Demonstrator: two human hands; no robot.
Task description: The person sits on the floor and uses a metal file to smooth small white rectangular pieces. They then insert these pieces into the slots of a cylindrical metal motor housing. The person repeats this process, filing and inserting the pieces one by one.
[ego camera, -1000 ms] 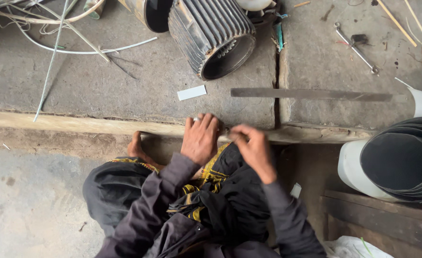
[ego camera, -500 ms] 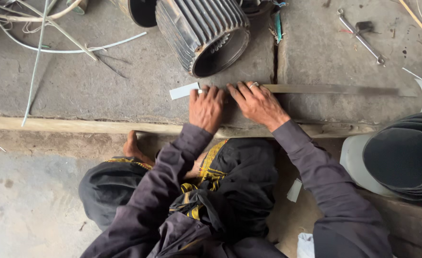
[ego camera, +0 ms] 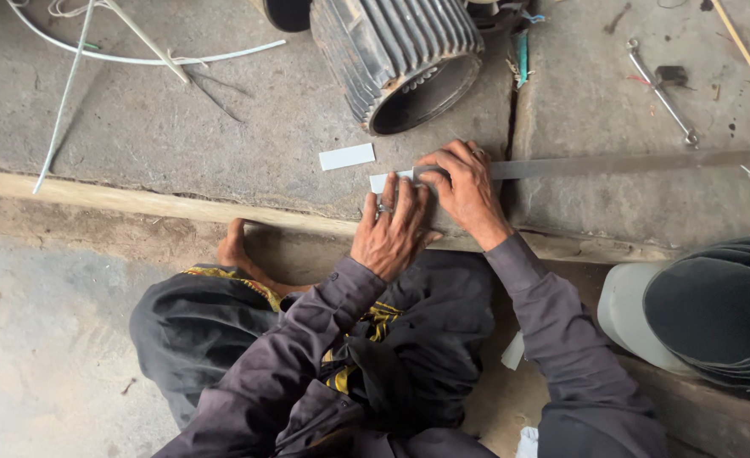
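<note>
I sit low at the edge of the concrete slab (ego camera: 222, 144), my knees and dark sleeves nearest to me. My left hand (ego camera: 392, 229) lies flat, fingers spread, and presses down on a white paper strip (ego camera: 381, 181); only its left end shows past my fingers. My right hand (ego camera: 464, 191) is just beside it, fingers bent and pushing the long metal ruler (ego camera: 612, 164) against the strip. Neither hand closes around anything; both only press. A second, loose white piece (ego camera: 347, 156) lies a little further left and looks finished, while the one under my hands seems still in work. Beyond that lies the ribbed motor housing (ego camera: 400, 55), and far right a wrench (ego camera: 662, 92).
</note>
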